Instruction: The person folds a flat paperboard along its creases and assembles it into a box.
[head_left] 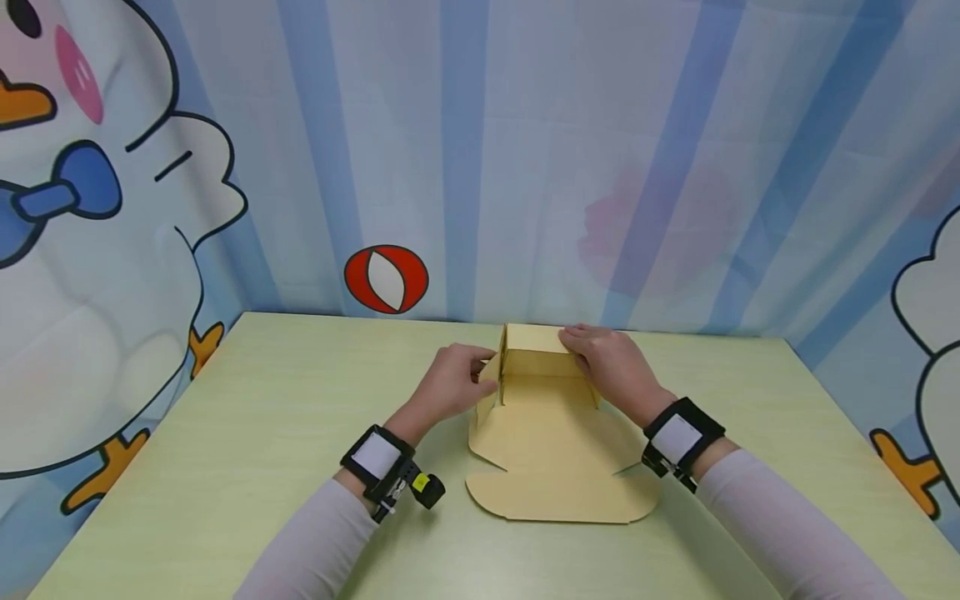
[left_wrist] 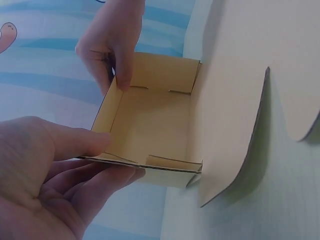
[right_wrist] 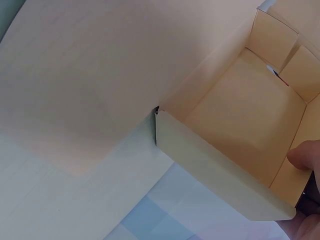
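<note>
A tan cardboard box (head_left: pixel 542 362), partly folded, has its tray-shaped part raised at the far end and a wide flap (head_left: pixel 558 437) with rounded corners lying toward me. My left hand (head_left: pixel 450 379) pinches the box's left side wall, thumb inside and fingers outside, as the left wrist view shows. At the far right corner my right hand (head_left: pixel 618 367) grips the opposite edge, its thumb over the inner face. Inside the tray (left_wrist: pixel 155 117), small folded tabs (left_wrist: pixel 175 162) stand along the left wall. A narrow slit (right_wrist: pixel 277 75) shows at its base in the right wrist view.
The box rests on a pale green table (head_left: pixel 322 417), near its back edge. Behind hangs a blue striped curtain (head_left: pixel 525 167) with a printed red and white ball (head_left: pixel 386 279) and a cartoon bird (head_left: pixel 97 333). Both wrists wear black straps with cameras (head_left: pixel 427 490).
</note>
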